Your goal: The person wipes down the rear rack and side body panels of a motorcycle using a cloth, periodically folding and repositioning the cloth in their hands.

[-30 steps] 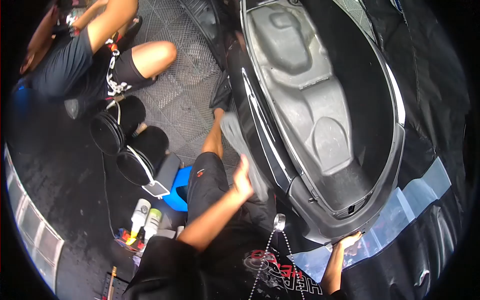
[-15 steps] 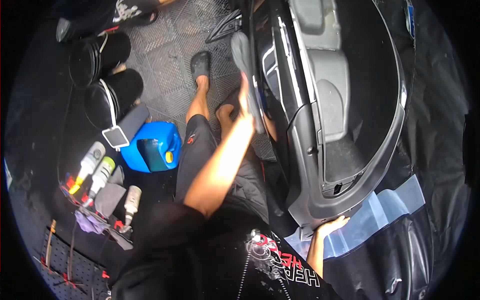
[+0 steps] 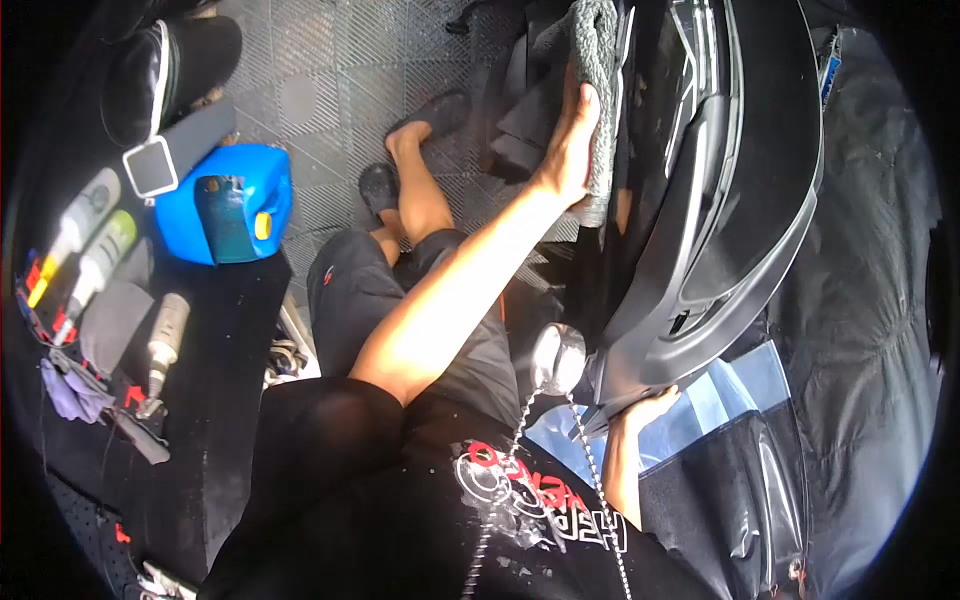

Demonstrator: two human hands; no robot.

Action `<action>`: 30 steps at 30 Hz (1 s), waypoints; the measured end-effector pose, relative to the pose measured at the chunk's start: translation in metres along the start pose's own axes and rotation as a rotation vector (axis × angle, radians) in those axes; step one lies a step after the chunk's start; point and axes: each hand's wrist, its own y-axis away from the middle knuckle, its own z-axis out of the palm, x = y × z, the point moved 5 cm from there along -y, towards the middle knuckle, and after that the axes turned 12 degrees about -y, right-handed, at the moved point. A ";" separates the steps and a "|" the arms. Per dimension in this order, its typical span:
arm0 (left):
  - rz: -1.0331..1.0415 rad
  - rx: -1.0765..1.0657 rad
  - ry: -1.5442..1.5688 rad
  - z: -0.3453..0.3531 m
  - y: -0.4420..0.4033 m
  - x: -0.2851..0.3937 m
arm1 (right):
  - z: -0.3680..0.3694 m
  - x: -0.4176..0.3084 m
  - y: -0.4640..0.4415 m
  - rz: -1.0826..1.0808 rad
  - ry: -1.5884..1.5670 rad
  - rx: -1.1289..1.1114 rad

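Note:
A folded grey towel (image 3: pixel 597 110) is under my left hand (image 3: pixel 570 145), pressed against the side of a glossy black vehicle body (image 3: pixel 690 250) that looks like a scooter. My left palm and thumb are against the towel's near face, and the body hides its far side. At the body's lower end, my right hand (image 3: pixel 648 408) rests along the underside edge with its fingers stretched out. Just behind my right hand, a clear plastic sheet (image 3: pixel 740 385) lies over black covering.
To the left stand a blue jug (image 3: pixel 185 215) with a yellow cap and a black round container (image 3: pixel 170 80). Several bottles hang beside them, including a pale bottle (image 3: pixel 170 325), near a purple cloth (image 3: pixel 75 390). Grey grid tiles (image 3: pixel 300 100) cover the floor.
The view has shifted, so the jug and bottles sit further left. The towel is now seen more edge-on beside the body, and the grey compartment inside the body no longer shows.

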 end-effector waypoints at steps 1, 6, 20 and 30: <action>0.046 -0.021 -0.051 -0.001 0.018 -0.016 | 0.005 -0.001 0.000 0.037 -0.086 -0.025; 0.528 -0.141 -0.980 -0.010 0.180 -0.096 | -0.013 0.030 -0.031 0.029 -0.181 -0.091; 0.840 0.157 -0.796 -0.015 0.210 -0.109 | 0.008 0.015 -0.029 0.017 -0.340 -0.276; 0.539 0.189 -0.592 0.022 0.331 -0.263 | 0.009 0.006 -0.008 -0.093 -0.274 -0.280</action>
